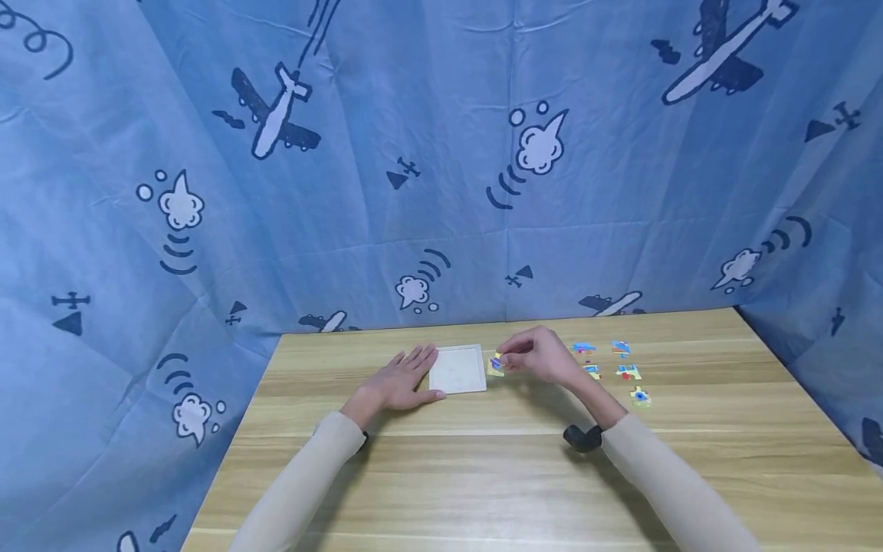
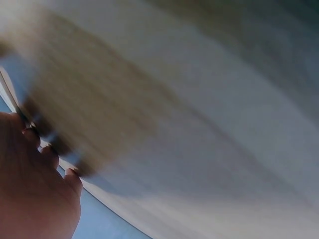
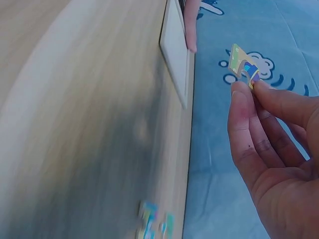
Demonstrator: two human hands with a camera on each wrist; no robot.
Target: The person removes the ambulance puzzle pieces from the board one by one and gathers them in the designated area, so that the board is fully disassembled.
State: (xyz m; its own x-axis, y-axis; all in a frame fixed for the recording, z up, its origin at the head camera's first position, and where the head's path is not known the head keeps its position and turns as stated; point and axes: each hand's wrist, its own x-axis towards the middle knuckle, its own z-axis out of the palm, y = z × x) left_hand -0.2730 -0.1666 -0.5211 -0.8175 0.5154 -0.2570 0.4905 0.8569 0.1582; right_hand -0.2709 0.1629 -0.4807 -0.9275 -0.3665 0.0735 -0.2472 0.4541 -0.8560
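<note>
A square, pale puzzle tray (image 1: 458, 369) with a low raised rim lies on the wooden table. My left hand (image 1: 403, 380) is spread flat at its left side, fingers straight, fingertips and thumb right at the rim. Between thumb and fingertips my right hand (image 1: 541, 355) pinches a jigsaw piece (image 1: 495, 365), just right of the tray. In the right wrist view this jigsaw piece (image 3: 244, 64) shows yellow, green and blue printing and a rounded notch. The left wrist view shows the left hand (image 2: 37, 184) only in part, at the lower left.
Several loose jigsaw pieces (image 1: 628, 372) lie on the table right of the right hand, one partly hidden behind it. A blue curtain (image 1: 441, 192) with airplane prints hangs along the table's back edge. A dark wrist strap (image 1: 582, 438) sits on the right forearm.
</note>
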